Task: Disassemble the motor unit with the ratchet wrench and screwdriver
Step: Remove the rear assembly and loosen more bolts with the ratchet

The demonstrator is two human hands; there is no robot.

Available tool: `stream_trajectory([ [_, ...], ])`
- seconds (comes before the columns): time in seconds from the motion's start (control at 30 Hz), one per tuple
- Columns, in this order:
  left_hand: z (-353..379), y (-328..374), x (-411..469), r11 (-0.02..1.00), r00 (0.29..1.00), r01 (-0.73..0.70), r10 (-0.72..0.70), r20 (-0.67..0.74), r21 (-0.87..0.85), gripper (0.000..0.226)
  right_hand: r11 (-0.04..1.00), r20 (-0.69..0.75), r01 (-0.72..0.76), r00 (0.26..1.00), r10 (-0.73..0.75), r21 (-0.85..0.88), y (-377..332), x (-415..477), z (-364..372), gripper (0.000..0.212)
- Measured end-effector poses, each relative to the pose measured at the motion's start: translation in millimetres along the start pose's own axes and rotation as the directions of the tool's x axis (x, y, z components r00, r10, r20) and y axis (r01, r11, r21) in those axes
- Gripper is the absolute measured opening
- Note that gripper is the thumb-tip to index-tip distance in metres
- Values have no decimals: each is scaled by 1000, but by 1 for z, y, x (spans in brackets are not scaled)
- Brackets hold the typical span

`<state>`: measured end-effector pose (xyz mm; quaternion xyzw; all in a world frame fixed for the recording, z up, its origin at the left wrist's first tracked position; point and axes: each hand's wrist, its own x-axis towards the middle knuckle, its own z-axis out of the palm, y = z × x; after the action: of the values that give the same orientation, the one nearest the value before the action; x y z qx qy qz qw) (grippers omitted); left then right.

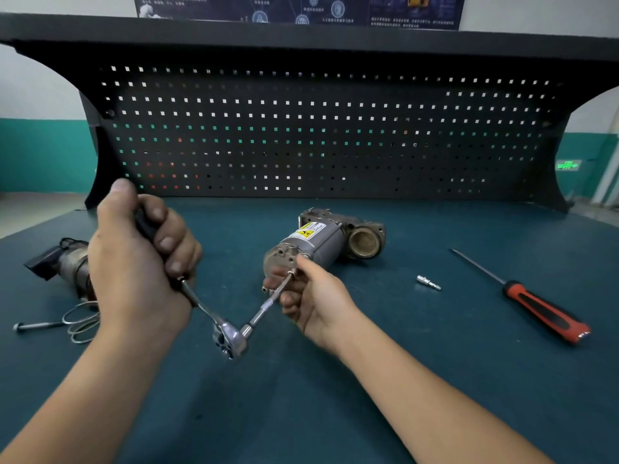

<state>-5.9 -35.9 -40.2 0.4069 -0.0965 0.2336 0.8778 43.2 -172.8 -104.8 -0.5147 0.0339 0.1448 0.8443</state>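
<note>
Motor unit bears a yellow warning label, its writing unreadable.

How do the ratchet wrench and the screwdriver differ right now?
The ratchet wrench is gripped by the left hand, its extension on the motor unit; the screwdriver lies untouched on the mat. The wrench has a black grip, the screwdriver a red-and-black handle. Both have metal shafts.

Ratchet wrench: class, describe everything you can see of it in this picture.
The ratchet wrench is shiny metal with a dark handle, which the left hand grips. Its round head sits between the two hands. A knurled extension bar runs from the head up to the grey end of the motor, where the right hand pinches it.
</note>
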Motion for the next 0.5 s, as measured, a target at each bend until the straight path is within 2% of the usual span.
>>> stream_trajectory([
  [0.1, -5, -1, 3, 987, 995, 62, -71, -64, -146, 41, 991, 86, -31, 996, 20, 129, 2, -5, -1, 37],
  [0.17, -9, 1, 7, 978, 991, 77, -96, -93, -196, 40, 985, 91, -20, 996, 5, 169, 1, -7, 2, 36],
  [0.23, -7, 2, 4, 989, 997, 58, -65, -43, -139, 41, 990, 39, 9, 999, -14, 140, 2, -7, 6, 34],
  [0.3, 1, -1, -5, 998, 994, -44, 40, 103, 35, 44, 997, -7, 32, 999, -32, 72, 2, -7, 8, 34],
  [0.33, 6, -1, -16, 974, 959, -170, 130, 251, 147, 44, 999, -23, 39, 999, -38, 34, 2, -7, 9, 34],
  [0.37, 8, -1, -25, 910, 879, -337, 210, 429, 243, 39, 999, -34, 44, 998, -44, -1, 1, -7, 9, 32],
  [0.4, 15, -4, -34, 806, 763, -492, 217, 609, 329, 31, 999, -41, 47, 998, -48, -28, 1, -7, 9, 30],
  [0.43, 20, -6, -42, 708, 658, -595, 160, 736, 379, 27, 998, -46, 47, 998, -49, -52, 1, -8, 9, 28],
  [0.47, 20, -7, -42, 627, 569, -687, 150, 808, 368, 29, 996, -57, 44, 997, -48, -74, 1, -8, 9, 27],
  [0.5, 23, -5, -44, 594, 524, -726, 152, 838, 346, 31, 995, -66, 40, 997, -46, -91, 1, -8, 8, 28],
])
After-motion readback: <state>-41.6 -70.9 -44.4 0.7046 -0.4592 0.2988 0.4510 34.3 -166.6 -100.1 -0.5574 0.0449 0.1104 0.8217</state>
